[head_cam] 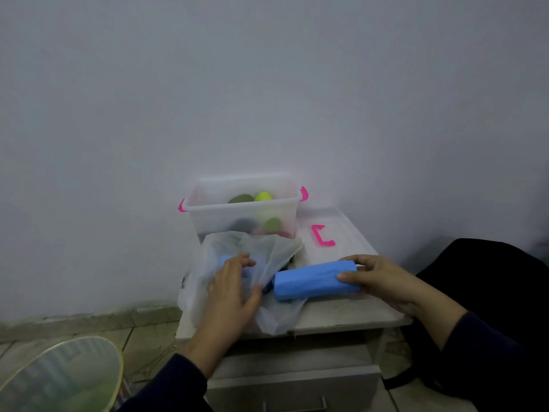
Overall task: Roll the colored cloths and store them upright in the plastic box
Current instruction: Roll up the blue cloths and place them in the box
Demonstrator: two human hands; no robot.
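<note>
A rolled blue cloth [309, 281] lies sideways on the small white cabinet top [341, 310], and my right hand [377, 278] grips its right end. My left hand [231, 289] rests on a thin clear plastic bag [267, 254] and pinches it; more blue cloth [224, 259] shows inside the bag. Behind stands the clear plastic box [243, 215] with pink latches against the wall. Inside it stand rolled cloths, an olive green roll [241, 199] and a yellow roll [263, 196], with more dim shapes lower down.
The box's lid with a pink handle [322, 235] lies flat to the right of the box. A black bag [490, 292] sits at the right of the cabinet. A round glass tabletop [59, 379] is at lower left. Drawers [294, 391] front the cabinet.
</note>
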